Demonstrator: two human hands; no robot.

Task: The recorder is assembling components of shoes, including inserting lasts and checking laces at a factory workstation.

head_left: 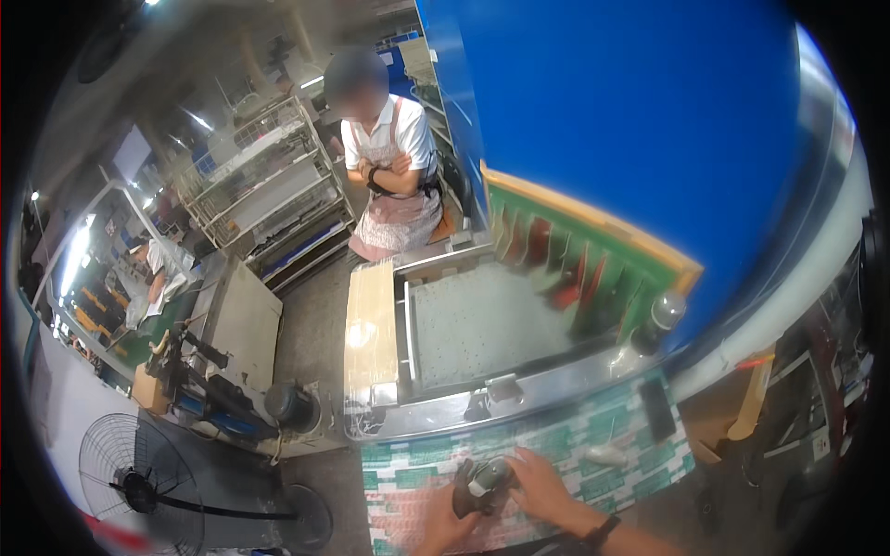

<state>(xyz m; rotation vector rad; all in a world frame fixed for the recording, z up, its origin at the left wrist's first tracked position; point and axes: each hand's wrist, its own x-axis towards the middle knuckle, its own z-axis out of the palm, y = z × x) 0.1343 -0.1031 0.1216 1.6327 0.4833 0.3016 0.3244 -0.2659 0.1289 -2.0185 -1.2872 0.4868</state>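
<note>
Low in the middle, a small dark rounded object (481, 484) with a pale patch on its top is held above the table. Its exact kind is not clear. My left hand (451, 521) is closed round its near left side. On the opposite side, my right hand (545, 491) has its fingers bent against the object's right edge, with a dark band round that wrist. Beneath both hands lies a green, white and red patterned table cover (408, 468). A pale, small item (605, 455) lies to the right of my right hand, and a dark flat rectangular thing (658, 412) is farther right.
Beyond the cover stands a metal-edged grey worktop (491, 320). A green board (593, 250) with red pieces, a clear bottle (666, 311) and a blue panel (630, 111) flank it. A person (397, 176) with folded arms stands behind. At left is a fan (139, 486).
</note>
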